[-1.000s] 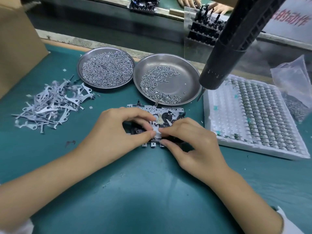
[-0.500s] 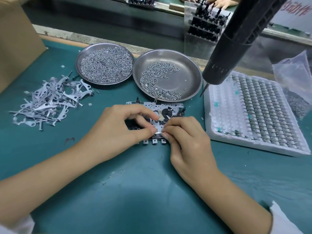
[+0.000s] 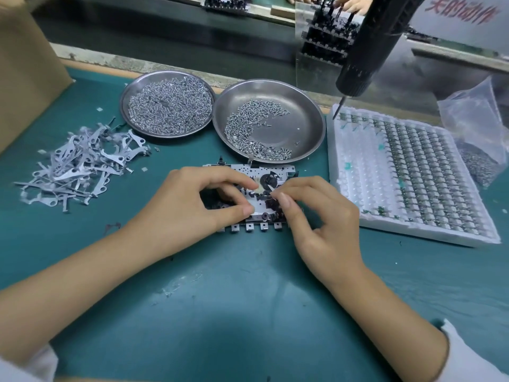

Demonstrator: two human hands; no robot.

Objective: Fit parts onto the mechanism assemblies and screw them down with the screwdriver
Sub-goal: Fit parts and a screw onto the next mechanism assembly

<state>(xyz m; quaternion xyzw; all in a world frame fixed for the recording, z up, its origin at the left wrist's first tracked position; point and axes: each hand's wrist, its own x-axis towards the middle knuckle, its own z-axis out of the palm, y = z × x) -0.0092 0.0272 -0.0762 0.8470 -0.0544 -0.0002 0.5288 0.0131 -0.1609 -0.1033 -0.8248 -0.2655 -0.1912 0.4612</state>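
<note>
Both hands sit on the mechanism assembly (image 3: 256,194) at the middle of the green desk (image 3: 248,299). The left hand (image 3: 190,205) pinches a small metal part against it with thumb and forefinger; the right hand (image 3: 322,216) pinches beside it. The black screwdriver (image 3: 369,48) hangs far right, untouched.

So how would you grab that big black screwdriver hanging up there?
Wrap the right hand around the black hanging electric screwdriver's thick round barrel, coming from its near side. It hangs tilted with the thin bit pointing down over the white tray, so keep off the bit.
</note>
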